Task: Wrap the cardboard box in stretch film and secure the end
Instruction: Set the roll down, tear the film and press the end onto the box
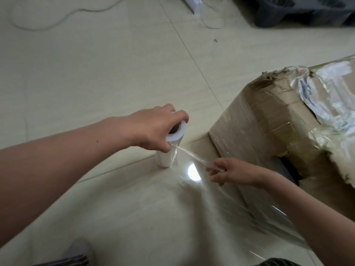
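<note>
Already the cardboard box point(269, 120) had shiny stretch film point(192, 153) pulled tight round its sides. It sat on the floor point(96, 83) at the right, close to the person, and its top corner looked torn, with loose film bunched there. From the box a wide sheet of film ran low over the floor up to the right hand point(230, 172), where it was squeezed into a thin rope. The right hand pinched that rope between thumb and fingers, so its grip was narrow and held film. The rope went on, pulled tight, to the roll point(167, 156), which stood upright on the floor just left of the box. The left hand point(153, 127) was on top of the roll with fingers curled over the rim, its grip holding the roll steady. I think the person was trying to snap the film off the roll so the end could be stuck down. Film stretches a lot, so it might only get longer and not tear. A hard pull could tip the roll over. If the film slipped from the pinch, the wrap on the box could go slack. Farther off lay cables point(48, 22) and a dark tub point(288, 10).
</note>
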